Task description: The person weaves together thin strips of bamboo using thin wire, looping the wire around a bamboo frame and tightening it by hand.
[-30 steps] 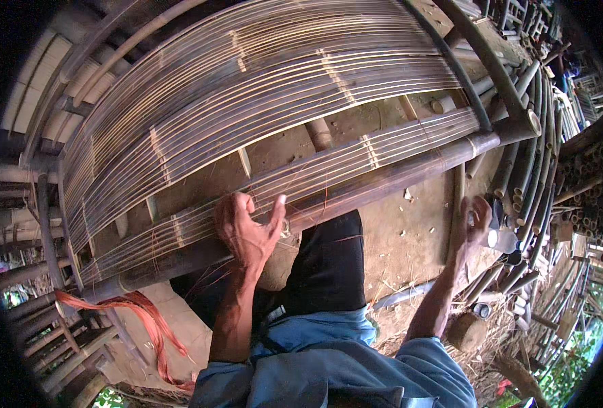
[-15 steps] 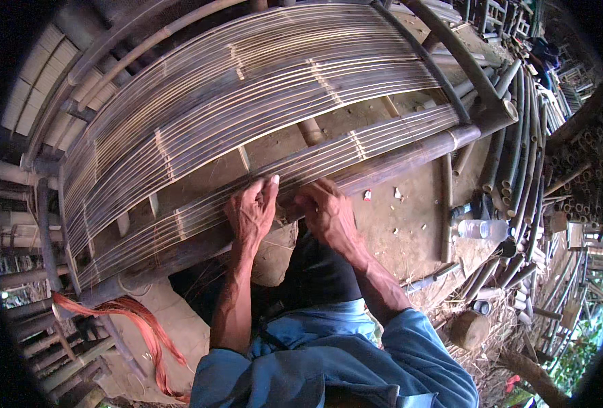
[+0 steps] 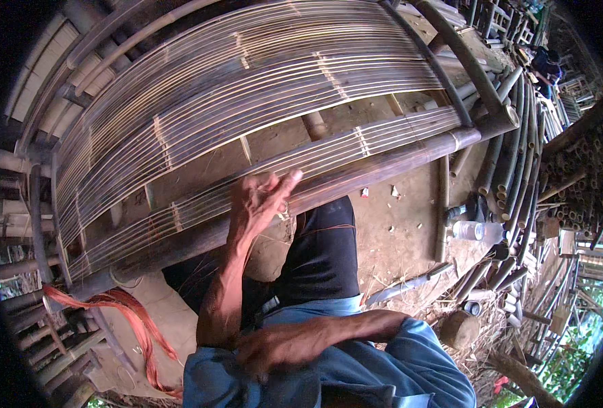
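Observation:
A long bamboo bench (image 3: 383, 160) with dark slats fills the upper part of the view, its thick front rail running across before me. My left hand (image 3: 260, 194) is at this rail, against the front band of thin slats (image 3: 322, 153). Its fingers are curled in and the thumb points right; what they grip, if anything, is hidden. A thin reddish strand (image 3: 335, 226) crosses my black trouser leg to the right of that hand. My right hand (image 3: 274, 347) is drawn back across my waist, by the left forearm, away from the bench. Its fingers are blurred and partly hidden.
Orange-red strips (image 3: 128, 302) hang from the bench's left end. To the right lie a clear plastic bottle (image 3: 477, 232), a long blade-like tool (image 3: 410, 282), a round wood block (image 3: 459, 329) and stacked bamboo poles (image 3: 519, 149). A person (image 3: 546, 66) is far off at upper right.
My right hand has left the bench rail and come back to my waist. The left hand has stayed at the rail, shifted slightly right. The view has turned a little.

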Available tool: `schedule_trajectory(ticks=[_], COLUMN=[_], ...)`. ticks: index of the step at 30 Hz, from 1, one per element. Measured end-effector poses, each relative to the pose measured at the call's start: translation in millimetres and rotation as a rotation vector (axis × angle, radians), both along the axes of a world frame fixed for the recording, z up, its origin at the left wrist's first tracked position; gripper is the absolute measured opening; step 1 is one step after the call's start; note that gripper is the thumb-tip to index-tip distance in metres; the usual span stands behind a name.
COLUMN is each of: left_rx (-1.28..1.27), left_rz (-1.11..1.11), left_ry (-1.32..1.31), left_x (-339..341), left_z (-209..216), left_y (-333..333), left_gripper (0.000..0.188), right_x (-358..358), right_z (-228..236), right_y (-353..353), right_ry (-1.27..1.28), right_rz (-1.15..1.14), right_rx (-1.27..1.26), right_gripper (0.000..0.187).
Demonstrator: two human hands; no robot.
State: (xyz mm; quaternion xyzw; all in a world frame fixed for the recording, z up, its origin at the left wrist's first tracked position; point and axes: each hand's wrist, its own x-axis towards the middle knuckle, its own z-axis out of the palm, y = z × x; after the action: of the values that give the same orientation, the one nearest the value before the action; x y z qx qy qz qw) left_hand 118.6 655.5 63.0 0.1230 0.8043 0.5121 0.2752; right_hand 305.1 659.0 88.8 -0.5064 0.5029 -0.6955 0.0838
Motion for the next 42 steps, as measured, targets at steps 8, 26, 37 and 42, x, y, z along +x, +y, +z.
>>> schedule_trajectory(ticks=[8,26,37,42], left_rx=[0.488,-0.182,-0.484,-0.605], left_rz=[0.040,0.291,0.075,-0.150], left_ry=[-0.393,0.557,0.752,0.454], left_x=[29.0,86.9,-93.8,-112.2], left_z=[31.8,193.1,32.7,-19.5], left_y=[-96.7,-421.4,-187.2,-57.5], left_gripper=[0.016,0.033,0.017,0.012], right_x=[-26.5,-126.4,-215.5,-254.0], right_z=[-24.5,54.9,-6.9,-50.5], right_y=[69.4,84.7,167.5,159.4], right_ry=[-0.206,-0.008,-0.087,-0.069], right_rz=[-0.258,-0.203,-0.918,-0.786], right_rx=[0.693,0.365,1.277,1.417], right_gripper=[0.036,0.021,0.028,0.033])
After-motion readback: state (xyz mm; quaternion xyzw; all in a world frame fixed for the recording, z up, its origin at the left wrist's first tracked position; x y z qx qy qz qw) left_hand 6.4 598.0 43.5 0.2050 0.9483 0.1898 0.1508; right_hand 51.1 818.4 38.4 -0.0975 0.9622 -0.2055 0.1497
